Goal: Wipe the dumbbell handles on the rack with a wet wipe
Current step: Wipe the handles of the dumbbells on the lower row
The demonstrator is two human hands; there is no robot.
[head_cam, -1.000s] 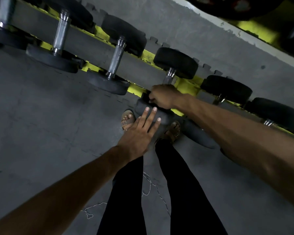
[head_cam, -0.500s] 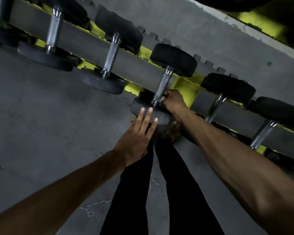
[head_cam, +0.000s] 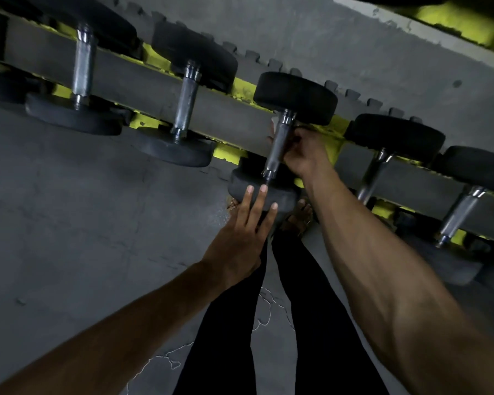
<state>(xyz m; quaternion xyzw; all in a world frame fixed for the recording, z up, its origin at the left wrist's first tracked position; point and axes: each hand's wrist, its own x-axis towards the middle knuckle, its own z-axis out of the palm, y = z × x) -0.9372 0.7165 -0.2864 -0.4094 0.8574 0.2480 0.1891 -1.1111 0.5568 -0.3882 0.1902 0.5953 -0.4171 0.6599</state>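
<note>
Since half a second ago the right hand has slid up the dumbbell handle, from beside the near head to the upper half, close under the far head. The left hand has stayed where it was.

The right hand's fingers are curled round the steel handle from its right side, clamped on it. A pale sliver shows just left of the handle at the height of the fingers; whether it is the wet wipe or a fingertip cannot be told. The lower half of the handle is bare.

The left hand lies flat with its fingers straight and slightly spread, their tips pressed on the rim of the near head, gripping nothing.

This dumbbell lies across the grey rack rail, third from the left in a row; two neighbouring dumbbells rest to its left and two more to its right. Below are the person's black-trousered legs, sandalled feet and the grey floor.
</note>
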